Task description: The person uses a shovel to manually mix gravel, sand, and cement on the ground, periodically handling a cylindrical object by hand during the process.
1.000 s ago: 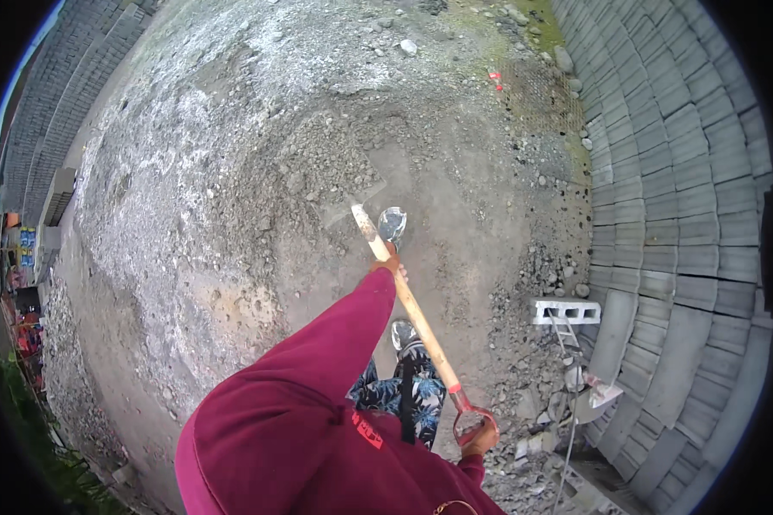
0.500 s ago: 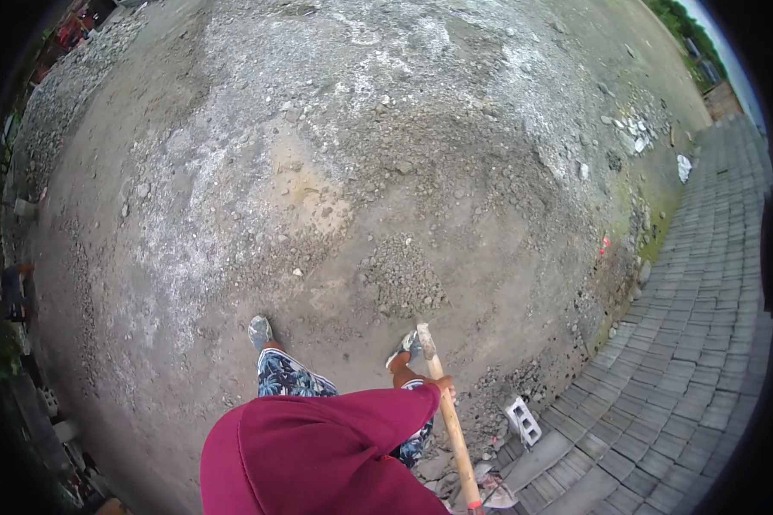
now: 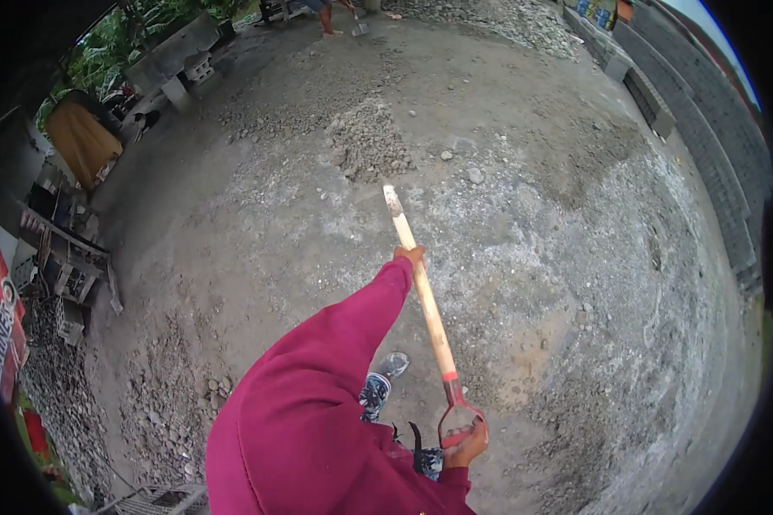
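Observation:
A shovel with a pale wooden shaft (image 3: 429,305) and a red D-shaped grip (image 3: 449,435) slants away in front of me. My left hand (image 3: 410,255) is closed round the upper part of the shaft, arm stretched forward. Low on the right, my right hand (image 3: 468,444) is wrapped round the D-grip. Grey gravel (image 3: 369,142) is heaped at the shaft's far end and hides the blade; I cannot tell whether all of it rests on the blade.
Another person (image 3: 325,17) stands at the far edge with a shovel (image 3: 359,27). Stacked grey blocks (image 3: 648,101) line the right. Concrete pieces (image 3: 179,93), a brown cloth (image 3: 83,142) and a red banner (image 3: 2,313) stand left. Loose stones (image 3: 159,421) lie at the lower left.
My view has turned left, away from the paved strip. The shovel now reaches farther forward with gravel at its end, and both hands show on it.

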`<action>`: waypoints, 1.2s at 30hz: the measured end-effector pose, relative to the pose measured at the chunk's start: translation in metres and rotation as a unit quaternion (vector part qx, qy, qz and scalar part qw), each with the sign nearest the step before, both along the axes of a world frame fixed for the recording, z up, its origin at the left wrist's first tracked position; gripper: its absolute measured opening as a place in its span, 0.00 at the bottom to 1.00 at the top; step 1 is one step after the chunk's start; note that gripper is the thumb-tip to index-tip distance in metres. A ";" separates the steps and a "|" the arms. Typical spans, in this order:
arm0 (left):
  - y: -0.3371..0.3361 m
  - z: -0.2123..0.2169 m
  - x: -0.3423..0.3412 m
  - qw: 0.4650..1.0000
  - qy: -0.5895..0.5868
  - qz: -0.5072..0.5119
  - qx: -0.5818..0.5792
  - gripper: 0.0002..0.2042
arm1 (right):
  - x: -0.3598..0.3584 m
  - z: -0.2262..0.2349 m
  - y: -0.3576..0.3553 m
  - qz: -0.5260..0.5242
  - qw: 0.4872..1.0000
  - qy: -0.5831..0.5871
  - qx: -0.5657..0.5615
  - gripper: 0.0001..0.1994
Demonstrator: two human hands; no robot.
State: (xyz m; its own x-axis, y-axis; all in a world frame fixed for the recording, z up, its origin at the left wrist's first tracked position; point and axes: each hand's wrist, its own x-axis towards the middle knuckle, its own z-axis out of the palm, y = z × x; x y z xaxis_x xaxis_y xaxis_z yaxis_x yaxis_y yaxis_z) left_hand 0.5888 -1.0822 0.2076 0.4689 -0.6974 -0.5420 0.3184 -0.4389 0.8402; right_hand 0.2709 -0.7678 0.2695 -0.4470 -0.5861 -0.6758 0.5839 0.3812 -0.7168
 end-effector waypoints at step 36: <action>0.121 0.028 0.118 0.916 0.297 0.264 -0.048 0.22 | 0.278 0.224 -0.366 0.860 0.265 0.168 -0.402 0.21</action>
